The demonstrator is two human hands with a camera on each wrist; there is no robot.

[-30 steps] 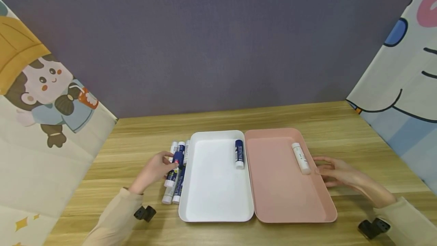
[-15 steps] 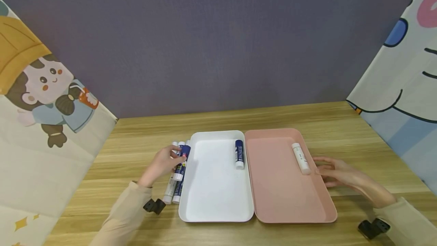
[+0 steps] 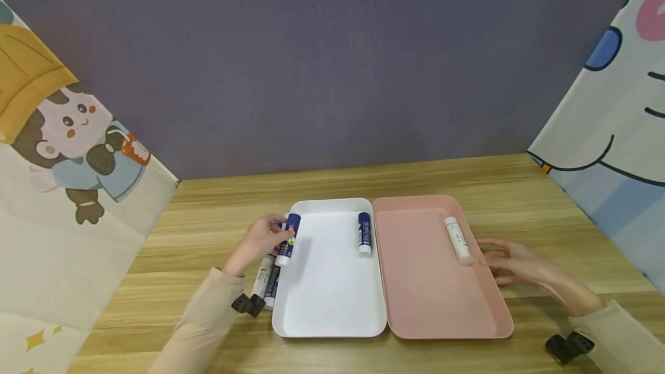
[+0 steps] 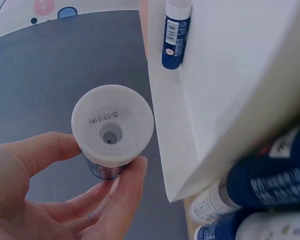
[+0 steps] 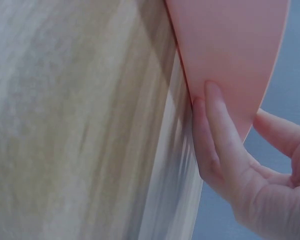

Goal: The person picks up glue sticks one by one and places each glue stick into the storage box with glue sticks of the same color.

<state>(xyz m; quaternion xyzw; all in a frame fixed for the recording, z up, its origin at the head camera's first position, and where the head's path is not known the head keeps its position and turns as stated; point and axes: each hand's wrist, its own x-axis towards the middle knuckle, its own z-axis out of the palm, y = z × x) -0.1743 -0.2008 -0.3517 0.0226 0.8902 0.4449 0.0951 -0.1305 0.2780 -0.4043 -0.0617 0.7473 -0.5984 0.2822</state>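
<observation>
My left hand (image 3: 263, 236) pinches a navy-blue glue stick (image 3: 288, 239) between thumb and fingers, over the left rim of the white tray (image 3: 332, 293). Its hollow white end (image 4: 112, 122), with a small printed code, faces the camera in the left wrist view. In the white tray, one navy glue stick (image 3: 364, 234) lies near the right wall. The pink tray (image 3: 431, 305) holds one white glue stick (image 3: 459, 241). At that tray's right wall, my right hand (image 3: 516, 261) holds the edge, thumb at the rim and fingers (image 5: 222, 125) flat against the outside.
Several more glue sticks, white (image 3: 262, 277) and navy (image 3: 272, 287), lie along the white tray's left side, partly hidden by the left hand. Both trays stand side by side on the wooden table (image 3: 208, 212), before a grey-blue back panel (image 3: 332, 74).
My left hand has moved right and slightly away from me, bringing the navy glue stick from above the pile to the white tray's rim. The right hand has not visibly moved.
</observation>
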